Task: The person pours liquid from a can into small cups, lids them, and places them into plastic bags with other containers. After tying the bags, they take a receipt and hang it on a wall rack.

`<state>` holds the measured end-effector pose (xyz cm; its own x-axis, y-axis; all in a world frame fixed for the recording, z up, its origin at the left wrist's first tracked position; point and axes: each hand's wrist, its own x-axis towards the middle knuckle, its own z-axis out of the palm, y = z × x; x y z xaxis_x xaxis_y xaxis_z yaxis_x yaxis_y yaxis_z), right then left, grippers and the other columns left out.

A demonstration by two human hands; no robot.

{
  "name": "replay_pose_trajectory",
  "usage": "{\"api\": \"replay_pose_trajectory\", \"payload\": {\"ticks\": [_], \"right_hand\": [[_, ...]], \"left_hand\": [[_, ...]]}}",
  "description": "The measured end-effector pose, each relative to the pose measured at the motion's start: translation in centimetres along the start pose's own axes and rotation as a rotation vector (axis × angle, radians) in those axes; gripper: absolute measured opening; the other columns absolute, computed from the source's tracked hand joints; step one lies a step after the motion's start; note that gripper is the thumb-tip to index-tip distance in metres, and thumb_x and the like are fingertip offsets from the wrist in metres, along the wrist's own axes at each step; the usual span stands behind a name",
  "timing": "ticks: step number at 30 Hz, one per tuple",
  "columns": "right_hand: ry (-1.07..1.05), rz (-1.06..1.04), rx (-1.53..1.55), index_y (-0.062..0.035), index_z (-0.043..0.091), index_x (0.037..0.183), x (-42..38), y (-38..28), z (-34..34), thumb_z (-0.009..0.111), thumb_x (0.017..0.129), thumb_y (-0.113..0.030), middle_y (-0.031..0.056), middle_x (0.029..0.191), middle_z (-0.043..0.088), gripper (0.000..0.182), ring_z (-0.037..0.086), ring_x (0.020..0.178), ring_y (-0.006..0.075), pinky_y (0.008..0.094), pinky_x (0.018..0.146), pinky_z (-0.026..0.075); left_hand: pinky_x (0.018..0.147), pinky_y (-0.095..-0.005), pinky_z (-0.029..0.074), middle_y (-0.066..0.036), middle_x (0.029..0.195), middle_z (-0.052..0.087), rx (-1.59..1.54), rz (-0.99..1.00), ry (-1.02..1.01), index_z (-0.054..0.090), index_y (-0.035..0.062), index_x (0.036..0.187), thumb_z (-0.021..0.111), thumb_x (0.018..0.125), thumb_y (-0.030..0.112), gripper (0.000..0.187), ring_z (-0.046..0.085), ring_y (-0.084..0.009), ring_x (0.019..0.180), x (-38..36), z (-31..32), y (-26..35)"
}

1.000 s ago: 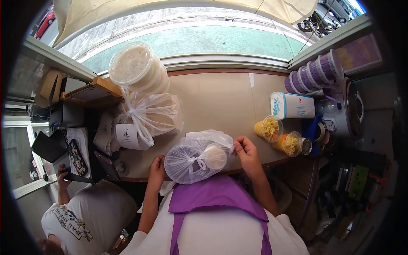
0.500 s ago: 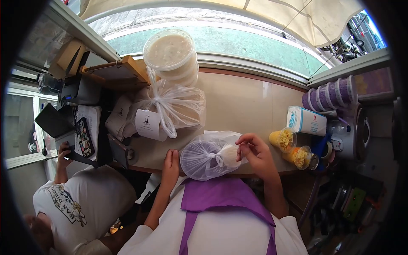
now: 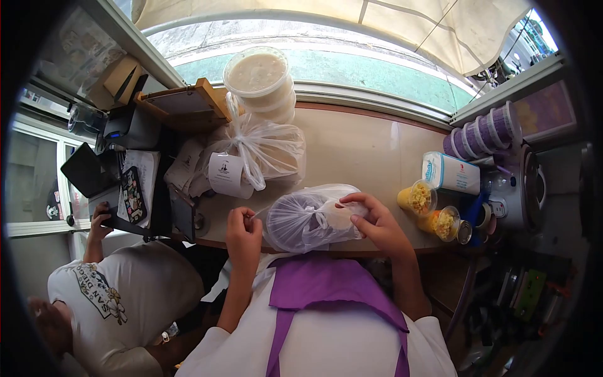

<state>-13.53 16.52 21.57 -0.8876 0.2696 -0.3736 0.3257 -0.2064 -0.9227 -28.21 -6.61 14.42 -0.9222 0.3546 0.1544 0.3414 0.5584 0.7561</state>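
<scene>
A knotted, translucent plastic bag (image 3: pixel 295 223) with a round container inside lies at the counter's front edge. My right hand (image 3: pixel 380 226) is at its right end, thumb and forefinger closed on the bag beside a pale, flat patch (image 3: pixel 339 217). Left of the bag, my left hand (image 3: pixel 245 232) is raised with its fingers pinched together; I cannot tell what is in them. Behind the bag stands a larger tied plastic bag (image 3: pixel 273 147) with a printed paper tag (image 3: pixel 227 174) hanging on it.
Lidded tubs (image 3: pixel 257 75) are stacked at the back. On the right are cups of yellow food (image 3: pixel 419 198), a napkin pack (image 3: pixel 451 173) and purple-banded cups (image 3: pixel 483 129). To the left, another person (image 3: pixel 125 283) sits by a phone (image 3: pixel 133 196) on a notebook.
My left hand has risen slightly and its fingers have drawn into a pinch. My right hand has come down onto the bag's right end. The camera view has shifted a little.
</scene>
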Motion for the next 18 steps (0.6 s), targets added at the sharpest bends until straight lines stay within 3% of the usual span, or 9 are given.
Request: {"api": "replay_pose_trajectory", "payload": {"ticks": [2,5,6,9,10,13,14,17,18], "right_hand": [[-0.031,-0.025,0.217,-0.0031,0.051,0.121,1.1,0.3,-0.5,0.049,0.089,0.000,0.0081,0.117,0.058,0.032,0.050,0.075,0.0055,0.0211,0.072,0.045],[0.023,-0.305,0.196,-0.0021,0.050,0.122,1.1,-1.8,0.5,0.050,0.089,0.000,0.0099,0.118,0.058,0.033,0.051,0.077,0.0064,0.0223,0.075,0.045],[0.064,-0.334,0.166,-0.0017,0.051,0.120,0.4,-2.4,1.1,0.050,0.090,-0.001,0.0114,0.111,0.061,0.029,0.053,0.079,0.0078,0.0240,0.079,0.045],[0.055,-0.294,0.197,-0.0029,0.051,0.117,-1.3,0.6,-0.3,0.052,0.091,-0.006,0.0145,0.106,0.063,0.026,0.055,0.079,0.0106,0.0263,0.078,0.045],[0.069,-0.241,0.181,-0.0029,0.051,0.116,-2.0,1.4,-0.7,0.052,0.091,-0.005,0.0099,0.093,0.063,0.025,0.055,0.078,0.0108,0.0257,0.076,0.045],[0.099,-0.124,0.087,-0.0029,0.049,0.118,-3.3,3.5,-1.3,0.052,0.091,-0.005,0.0064,0.085,0.059,0.026,0.055,0.077,0.0105,0.0244,0.074,0.045],[0.114,-0.127,0.084,-0.0044,0.047,0.120,-3.4,3.9,-1.3,0.050,0.092,-0.005,0.0031,0.080,0.055,0.028,0.054,0.074,0.0090,0.0230,0.070,0.045],[0.153,-0.118,0.117,-0.0045,0.047,0.121,-3.7,3.1,-1.9,0.050,0.092,-0.005,0.0039,0.081,0.056,0.030,0.054,0.074,0.0092,0.0228,0.070,0.045],[0.147,-0.104,0.091,-0.0041,0.046,0.121,-3.6,2.4,-2.4,0.051,0.091,-0.005,0.0051,0.082,0.056,0.031,0.054,0.075,0.0099,0.0238,0.070,0.045]], "left_hand": [[0.056,-0.0298,0.041,-0.007,0.078,0.045,0.025,0.107,0.008,0.050,0.0016,0.088,0.057,0.073,-0.008,0.019,0.044,-0.0161,0.059,1.4,-0.3,1.3],[0.057,-0.0272,0.041,-0.005,0.077,0.043,0.007,0.185,-0.061,0.051,0.0019,0.088,0.056,0.074,-0.009,0.018,0.045,-0.0131,0.062,0.6,-2.1,3.9],[0.057,-0.0260,0.041,-0.004,0.077,0.042,-0.010,0.203,-0.093,0.051,0.0022,0.088,0.056,0.075,-0.009,0.018,0.045,-0.0117,0.063,0.3,-2.5,4.4],[0.063,-0.0219,0.039,0.000,0.077,0.042,-0.395,-0.130,-0.157,0.049,0.0026,0.095,0.055,0.078,-0.010,0.022,0.041,-0.0083,0.066,-2.3,-3.9,3.3],[0.065,-0.0213,0.045,0.000,0.083,0.043,-0.567,-0.224,-0.183,0.050,0.0025,0.101,0.057,0.079,-0.007,0.025,0.048,-0.0076,0.075,-3.2,-4.0,2.7],[0.069,-0.0220,0.047,-0.003,0.089,0.048,-0.584,-0.366,-0.392,0.047,0.0008,0.110,0.059,0.077,-0.005,0.036,0.052,-0.0103,0.077,-5.0,-4.2,2.6],[0.070,-0.0229,0.047,-0.005,0.091,0.055,-0.553,-0.379,-0.430,0.049,0.0008,0.113,0.061,0.076,-0.002,0.039,0.057,-0.0115,0.077,-5.3,-4.0,2.1],[0.071,-0.0234,0.046,-0.006,0.086,0.061,-0.165,-0.478,-0.654,0.050,0.0013,0.109,0.058,0.077,-0.003,0.033,0.058,-0.0110,0.075,-4.2,-5.3,1.8],[0.072,-0.0232,0.046,-0.006,0.083,0.061,-0.302,-0.434,-0.620,0.050,0.0016,0.107,0.057,0.077,-0.003,0.031,0.058,-0.0105,0.076,-3.6,-5.9,1.9]]}}
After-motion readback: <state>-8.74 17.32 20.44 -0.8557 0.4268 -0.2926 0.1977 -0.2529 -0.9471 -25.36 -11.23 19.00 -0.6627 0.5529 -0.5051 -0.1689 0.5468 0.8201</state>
